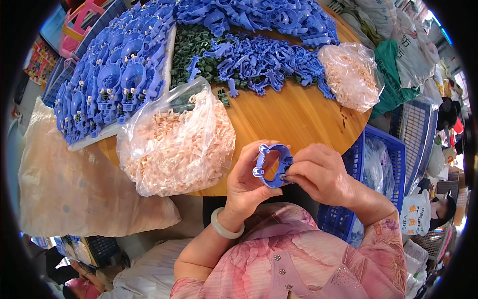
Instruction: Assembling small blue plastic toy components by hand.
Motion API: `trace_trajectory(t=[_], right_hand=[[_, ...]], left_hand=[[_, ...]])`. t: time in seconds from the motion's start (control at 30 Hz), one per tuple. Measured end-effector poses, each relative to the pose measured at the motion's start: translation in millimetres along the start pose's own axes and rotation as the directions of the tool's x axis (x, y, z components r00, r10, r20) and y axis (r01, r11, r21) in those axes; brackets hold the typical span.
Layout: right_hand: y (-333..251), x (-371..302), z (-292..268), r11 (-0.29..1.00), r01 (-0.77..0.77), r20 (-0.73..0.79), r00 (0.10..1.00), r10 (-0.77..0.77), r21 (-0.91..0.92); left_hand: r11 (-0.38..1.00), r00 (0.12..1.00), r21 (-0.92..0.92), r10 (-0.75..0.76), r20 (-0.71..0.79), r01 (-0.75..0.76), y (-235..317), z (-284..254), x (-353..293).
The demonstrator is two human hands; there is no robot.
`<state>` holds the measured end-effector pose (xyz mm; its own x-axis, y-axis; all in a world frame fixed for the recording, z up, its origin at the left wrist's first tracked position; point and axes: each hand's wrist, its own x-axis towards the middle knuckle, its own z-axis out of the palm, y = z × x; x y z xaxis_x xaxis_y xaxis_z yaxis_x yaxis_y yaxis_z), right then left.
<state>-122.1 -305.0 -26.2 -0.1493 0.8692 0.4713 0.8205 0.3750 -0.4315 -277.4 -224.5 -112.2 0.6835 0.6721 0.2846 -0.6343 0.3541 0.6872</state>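
Observation:
A blue plastic ring-shaped part (261, 170) with two small round lugs on its left side is held over the table's near edge. My left hand (245, 185) curls round it from the left, thumb below and fingers above, and a pale bangle circles that wrist. From the right, my right hand (318, 172) pinches against the ring's lower right side. Something small and dark shows at those fingertips, too hidden to name. To the left of my hands sits an open clear bag of small beige plastic pieces (179, 144).
Beyond on the wooden table (279, 117) lie heaped blue parts (269, 60) and dark green pieces (186, 47). A white-edged board (94, 134) bears rows of blue assemblies. Another bag of beige pieces (348, 74) stands far right. Right of me is a blue crate (398, 159).

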Motion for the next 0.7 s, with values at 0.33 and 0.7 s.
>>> trace_trajectory(t=[0.33,0.7], right_hand=[[-11.7,-11.1,7.1,0.922,-0.366,0.062,0.931,0.361,0.125],[-11.1,-11.9,7.8,0.915,-0.385,0.093,0.922,0.375,0.119]], left_hand=[[0.999,1.000,0.036,0.002,0.011,-0.002,0.0,2.7,1.7],[0.995,1.000,0.095,-0.014,0.021,0.011,0.5,1.9,1.6]])
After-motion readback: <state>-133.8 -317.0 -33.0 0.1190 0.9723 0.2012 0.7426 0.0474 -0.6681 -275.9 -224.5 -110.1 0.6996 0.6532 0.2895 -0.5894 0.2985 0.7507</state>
